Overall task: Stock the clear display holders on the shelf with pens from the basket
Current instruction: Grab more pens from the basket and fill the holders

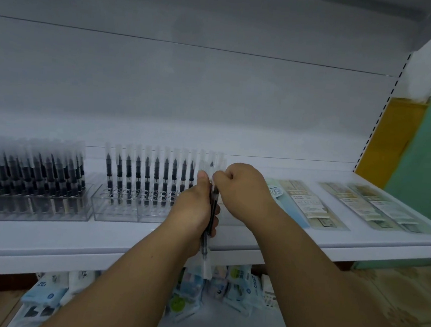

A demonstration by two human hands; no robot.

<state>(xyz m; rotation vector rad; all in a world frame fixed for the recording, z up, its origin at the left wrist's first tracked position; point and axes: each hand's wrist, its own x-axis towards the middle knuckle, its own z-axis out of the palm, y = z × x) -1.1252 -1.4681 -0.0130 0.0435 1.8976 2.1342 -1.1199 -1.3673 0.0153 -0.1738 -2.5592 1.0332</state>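
My left hand (195,208) grips a bundle of black pens with clear caps (210,230), held upright in front of the white shelf (123,249). My right hand (243,189) pinches the capped top of one pen in that bundle. Behind the hands stands a clear display holder (116,212) with one back row of capped black pens (150,178); its front holes hold nothing. To the left, a second clear holder (30,207) is packed with pens. No basket is in view.
Flat packaged stationery (307,205) and more packets (369,205) lie on the shelf's right half. Below the shelf edge, a lower level holds blue and white packets (240,288). The white back panel rises behind; a perforated upright (380,112) bounds the right side.
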